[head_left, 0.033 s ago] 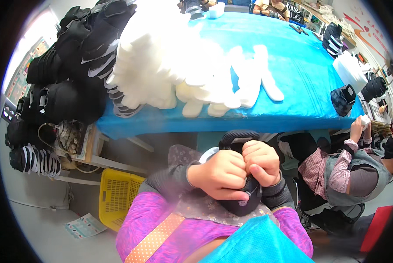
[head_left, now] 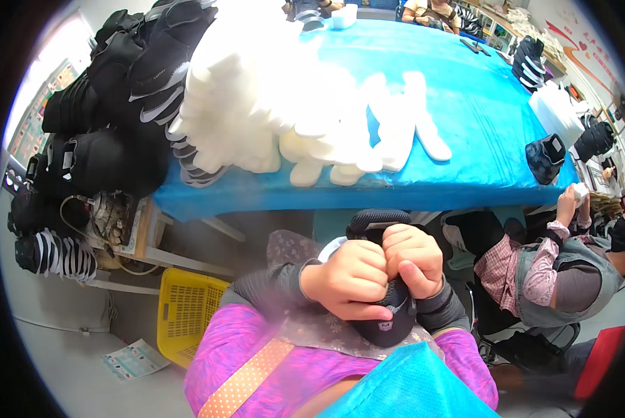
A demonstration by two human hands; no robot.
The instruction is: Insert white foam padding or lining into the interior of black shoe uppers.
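Note:
In my lap lies a black shoe upper, its rounded toe toward me and its collar toward the table. My left hand is closed on its left side, thumb along the top near the toe. Closed on the other side is my right hand, with its knuckles against the left hand's. Both fists hide the middle of the upper. A white edge shows behind my left wrist; I cannot tell what it belongs to.
A blue-covered table stands ahead, bearing a heap of white foot-shaped inserts. Black shoe uppers are piled at the left. A yellow crate stands on the floor. At the right sits a co-worker; one black shoe lies near the table corner.
The upper has turned slightly in my hands, so more of the mark near its toe shows. Both hands have shifted only a little and keep their hold.

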